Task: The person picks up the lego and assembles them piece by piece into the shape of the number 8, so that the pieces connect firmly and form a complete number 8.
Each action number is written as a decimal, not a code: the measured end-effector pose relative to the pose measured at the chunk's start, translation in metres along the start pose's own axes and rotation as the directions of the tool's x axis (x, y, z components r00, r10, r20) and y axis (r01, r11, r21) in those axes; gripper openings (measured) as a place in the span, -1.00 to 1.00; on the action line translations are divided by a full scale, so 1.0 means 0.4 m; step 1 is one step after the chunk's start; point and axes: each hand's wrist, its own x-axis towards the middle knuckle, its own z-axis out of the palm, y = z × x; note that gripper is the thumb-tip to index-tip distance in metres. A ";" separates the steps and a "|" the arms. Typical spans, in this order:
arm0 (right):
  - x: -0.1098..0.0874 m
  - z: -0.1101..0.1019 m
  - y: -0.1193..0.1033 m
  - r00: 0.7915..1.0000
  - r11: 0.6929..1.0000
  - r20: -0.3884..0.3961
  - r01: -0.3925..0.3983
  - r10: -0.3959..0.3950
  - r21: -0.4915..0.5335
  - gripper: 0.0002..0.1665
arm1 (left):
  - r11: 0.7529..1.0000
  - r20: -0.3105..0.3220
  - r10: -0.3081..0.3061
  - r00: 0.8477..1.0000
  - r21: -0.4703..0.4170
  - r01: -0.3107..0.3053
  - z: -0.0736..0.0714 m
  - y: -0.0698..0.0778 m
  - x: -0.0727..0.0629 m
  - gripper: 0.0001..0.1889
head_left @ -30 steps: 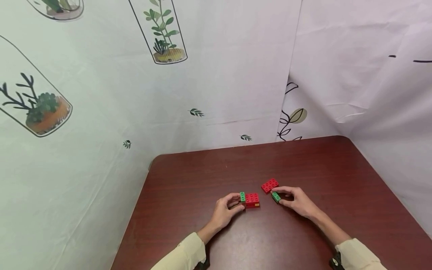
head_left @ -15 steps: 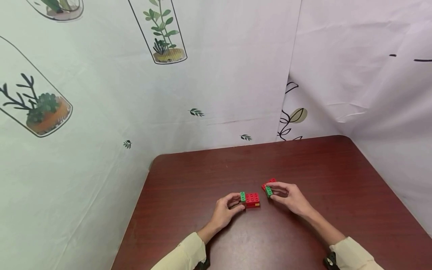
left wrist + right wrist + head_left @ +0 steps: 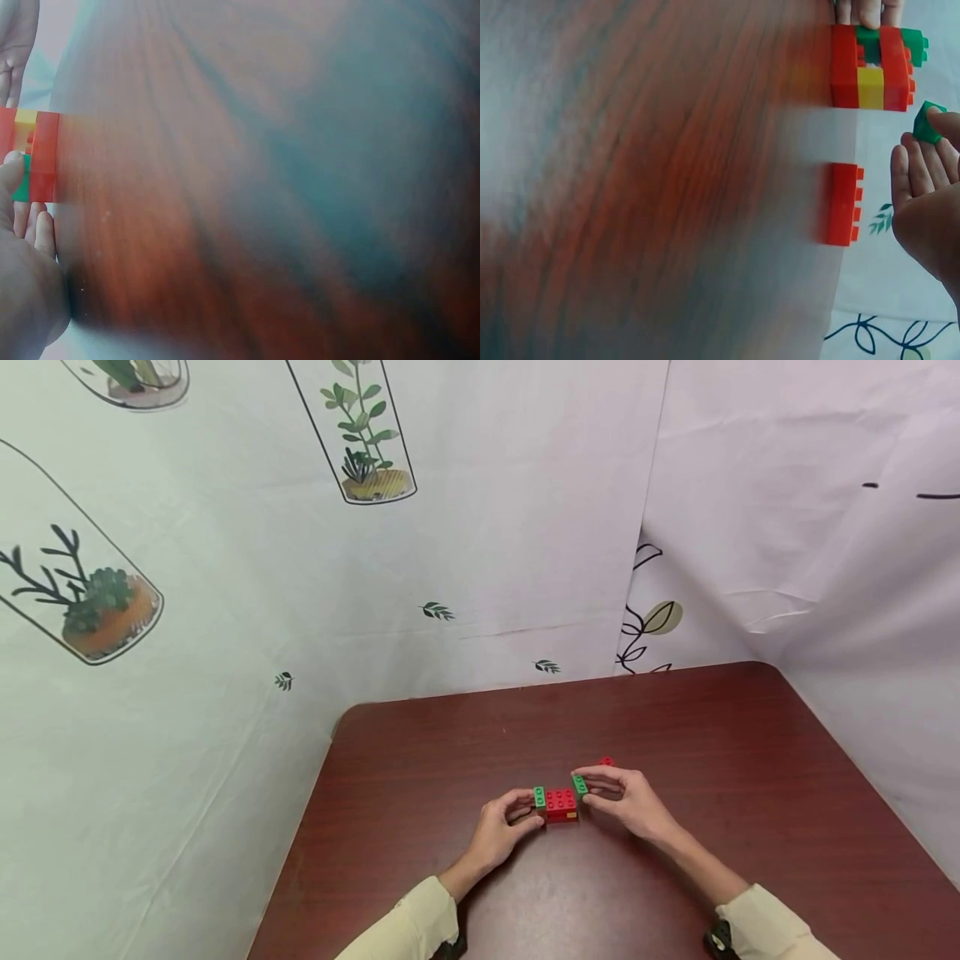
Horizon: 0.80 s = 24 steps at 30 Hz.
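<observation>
My left hand grips the left end of a stack of toy building bricks standing on the table. In the right wrist view the stack has a red brick at the bottom, green and yellow bricks in the middle layer, another red brick above, and a green brick on top at the end by my left hand. Between thumb and fingers, my right hand pinches a small green brick, tilted, just above the stack's right end and apart from it.
Behind my right hand lies a loose red brick, mostly hidden in the head view but whole in the right wrist view. The dark wooden table meets a printed cloth wall at its back edge.
My right hand has carried the small green brick leftward, from beside the loose red brick to the stack's right end. My left hand and the stack have stayed still.
</observation>
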 end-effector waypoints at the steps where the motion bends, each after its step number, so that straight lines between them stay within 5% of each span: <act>1: 0.001 0.004 0.000 1.000 1.000 0.002 0.003 -0.003 0.006 -0.50 | 1.000 0.000 -0.003 1.000 0.000 0.003 0.000 0.000 0.000 -0.60; 24: 0.004 0.041 0.009 0.994 0.993 0.028 0.103 -0.105 0.062 -0.53 | 1.000 0.001 -0.007 1.000 -0.015 0.007 -0.002 0.002 -0.003 -0.61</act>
